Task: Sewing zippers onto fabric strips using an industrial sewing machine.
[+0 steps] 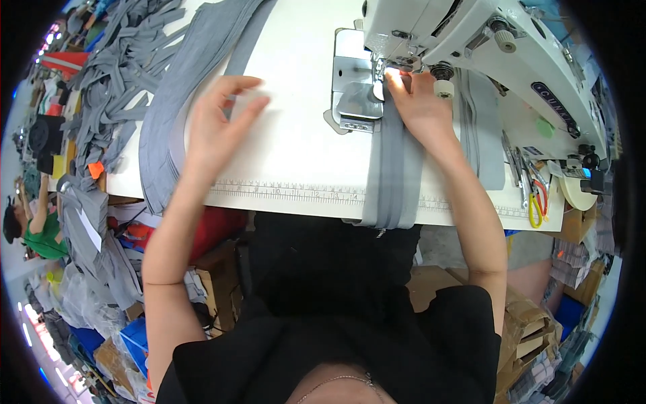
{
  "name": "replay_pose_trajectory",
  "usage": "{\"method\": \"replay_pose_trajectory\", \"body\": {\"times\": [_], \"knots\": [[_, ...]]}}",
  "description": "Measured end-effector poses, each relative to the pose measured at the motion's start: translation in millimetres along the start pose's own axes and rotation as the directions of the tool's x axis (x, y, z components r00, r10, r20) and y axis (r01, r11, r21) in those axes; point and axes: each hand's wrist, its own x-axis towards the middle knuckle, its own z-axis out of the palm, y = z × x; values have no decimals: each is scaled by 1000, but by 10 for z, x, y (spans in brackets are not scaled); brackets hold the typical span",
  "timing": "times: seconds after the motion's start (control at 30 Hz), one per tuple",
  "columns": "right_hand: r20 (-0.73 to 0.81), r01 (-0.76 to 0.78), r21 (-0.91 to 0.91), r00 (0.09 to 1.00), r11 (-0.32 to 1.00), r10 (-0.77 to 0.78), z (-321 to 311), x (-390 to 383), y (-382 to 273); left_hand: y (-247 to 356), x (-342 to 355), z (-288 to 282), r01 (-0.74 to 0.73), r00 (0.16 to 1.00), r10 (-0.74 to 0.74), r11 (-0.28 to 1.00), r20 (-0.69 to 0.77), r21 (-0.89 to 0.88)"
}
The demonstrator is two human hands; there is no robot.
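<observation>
My right hand (425,111) is at the sewing machine (417,40), its fingers closed on a grey fabric strip (392,168) close beside the needle area. Part of the fingertips is hidden by the machine head. That strip has a darker band down its middle and runs toward me, hanging over the table's front edge. My left hand (225,124), blurred by motion, is raised over the table with thumb and fingers apart and nothing visible in it. Just beside it, a long curved piece of grey fabric (165,128) lies along the table's left part.
A heap of grey fabric strips (121,74) covers the far left. Further grey strips (481,128) lie right of my right hand. Yellow-handled scissors (535,210) and metal tools (515,168) sit at the right end. A printed ruler (289,192) follows the front edge. Cardboard boxes (531,330) stand below right.
</observation>
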Motion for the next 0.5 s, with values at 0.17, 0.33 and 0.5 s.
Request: {"method": "replay_pose_trajectory", "body": {"times": [0.17, 0.33, 0.5], "knots": [[-156, 299, -432, 904, 851, -397, -265, -262, 52, -307, -91, -302, 62, 997, -71, 967, 28, 246], [-226, 476, -353, 792, 806, -567, -544, -959, -505, -73, -152, -227, 92, 987, -98, 994, 128, 52], [219, 145, 628, 910, 765, -352, -212, -1291, -831, 388, -260, 14, 509, 801, -222, 741, 556, -438]]}}
